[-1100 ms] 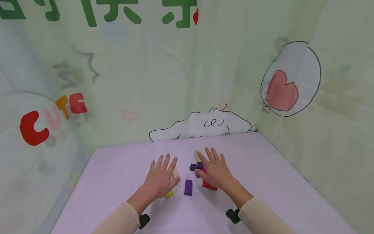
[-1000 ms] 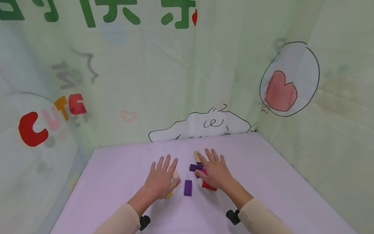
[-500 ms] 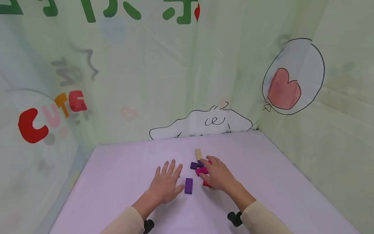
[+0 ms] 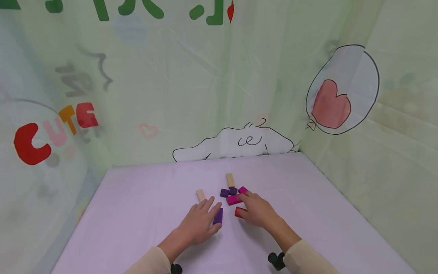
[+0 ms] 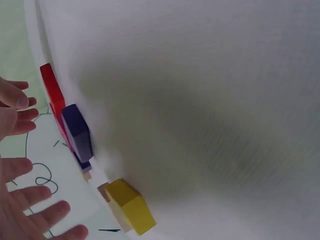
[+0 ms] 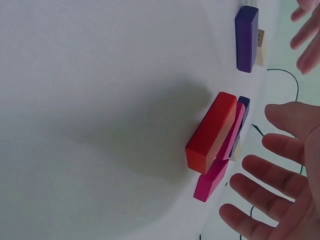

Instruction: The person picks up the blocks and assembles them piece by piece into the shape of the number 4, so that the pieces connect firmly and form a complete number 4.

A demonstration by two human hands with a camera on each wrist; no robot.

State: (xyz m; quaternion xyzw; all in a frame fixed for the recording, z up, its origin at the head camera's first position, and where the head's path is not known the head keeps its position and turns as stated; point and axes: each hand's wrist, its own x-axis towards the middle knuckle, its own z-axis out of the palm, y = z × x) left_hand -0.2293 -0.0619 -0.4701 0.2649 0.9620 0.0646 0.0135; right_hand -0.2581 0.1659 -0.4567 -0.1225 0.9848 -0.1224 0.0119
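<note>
My left hand hovers over the near middle of the table with its fingers spread, partly covering a purple block. A yellow block, hidden beneath that hand in the head view, shows in the left wrist view. My right hand is held above a red block, its fingers relaxed and holding nothing. Just beyond its fingertips lie a magenta block and another magenta block. In the right wrist view the red block lies apart from the fingers.
Two small dark purple blocks sit beyond the magenta ones, beside a pale wooden block. Another pale wooden block lies past the left hand. A printed curtain rises behind the lilac table.
My left hand has shifted right and nearer, over the purple block, uncovering the left pale block. My right hand has lowered and drawn nearer, its fingers bending and revealing more of the magenta blocks.
</note>
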